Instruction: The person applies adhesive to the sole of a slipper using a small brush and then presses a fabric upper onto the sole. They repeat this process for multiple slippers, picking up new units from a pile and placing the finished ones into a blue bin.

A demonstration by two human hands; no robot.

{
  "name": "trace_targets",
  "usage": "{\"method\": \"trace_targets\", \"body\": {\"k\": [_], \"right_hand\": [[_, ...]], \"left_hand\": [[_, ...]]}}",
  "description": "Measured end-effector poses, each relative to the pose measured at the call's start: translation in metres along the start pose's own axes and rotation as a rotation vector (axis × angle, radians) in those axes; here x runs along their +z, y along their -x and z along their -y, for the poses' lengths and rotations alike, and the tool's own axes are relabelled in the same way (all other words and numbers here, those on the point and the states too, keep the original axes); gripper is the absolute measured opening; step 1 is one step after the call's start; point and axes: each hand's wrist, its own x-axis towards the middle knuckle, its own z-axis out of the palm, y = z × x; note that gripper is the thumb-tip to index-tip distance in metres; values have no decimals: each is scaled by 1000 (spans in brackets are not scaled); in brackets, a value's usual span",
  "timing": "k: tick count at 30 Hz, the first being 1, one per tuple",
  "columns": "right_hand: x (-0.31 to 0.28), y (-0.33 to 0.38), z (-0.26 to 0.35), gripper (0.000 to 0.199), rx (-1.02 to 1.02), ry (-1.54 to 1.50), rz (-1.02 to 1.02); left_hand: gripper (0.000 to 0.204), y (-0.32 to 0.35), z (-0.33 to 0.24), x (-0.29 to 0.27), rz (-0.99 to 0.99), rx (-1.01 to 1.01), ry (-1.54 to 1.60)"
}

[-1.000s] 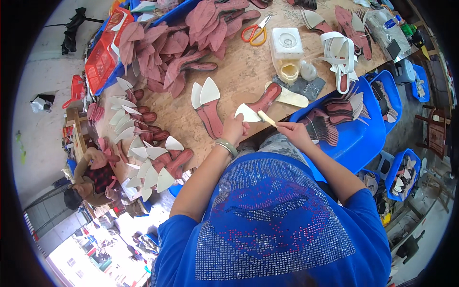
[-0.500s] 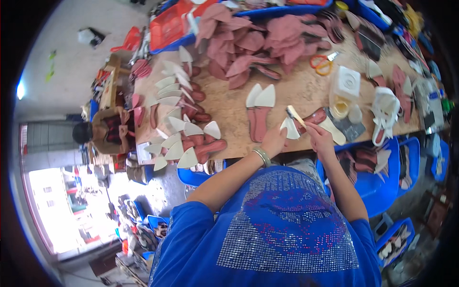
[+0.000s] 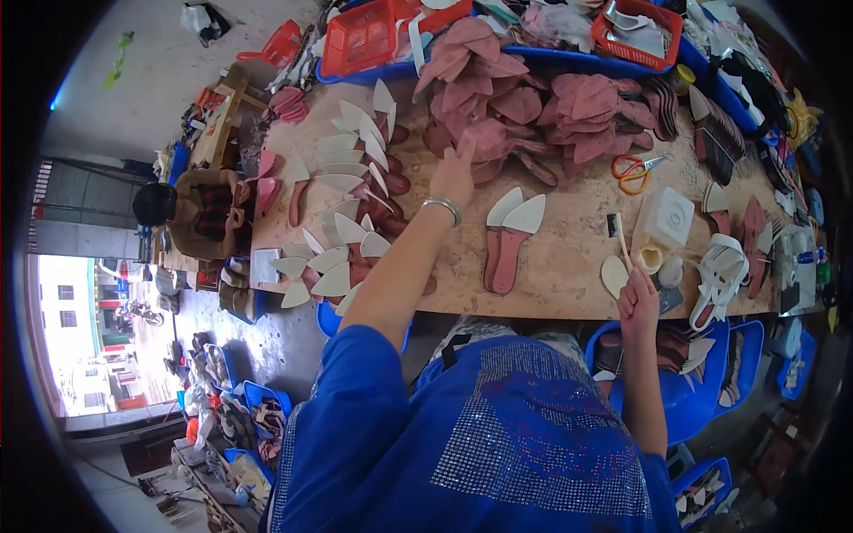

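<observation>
My left hand (image 3: 454,174) stretches across the wooden table (image 3: 569,266) and touches the pile of dusty-pink shoe insoles (image 3: 498,111); its fingers look apart, and I cannot see anything held. A silver bracelet (image 3: 442,207) circles that wrist. My right hand (image 3: 637,298) stays near the table's front edge, closed on a small glue brush (image 3: 617,233) whose bristles point away from me. Two pink insoles with white pointed toes (image 3: 508,240) lie side by side between my hands. A cream oval piece (image 3: 613,275) lies beside my right hand.
Rows of white-tipped insoles (image 3: 342,191) cover the table's left part. Orange scissors (image 3: 633,173), a white square container (image 3: 668,218) and white straps (image 3: 721,271) lie at right. Red baskets (image 3: 369,35) stand at the far edge. Blue bins (image 3: 702,373) hold parts below. Another person (image 3: 191,213) sits at left.
My left hand has left the pair of insoles and reached far out to the pink pile. My right hand has drawn back toward the front edge with the brush. The view has shifted.
</observation>
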Motion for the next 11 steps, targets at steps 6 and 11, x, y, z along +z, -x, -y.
{"method": "trace_targets", "body": {"k": [6,11], "right_hand": [[-39,2,-3,33,-11,32,-97],[-42,2,-8,42,44,-4,-35]], "left_hand": [[30,31,-27,32,-19,10,-2],[36,49,-8,103,365,-83,194]]}}
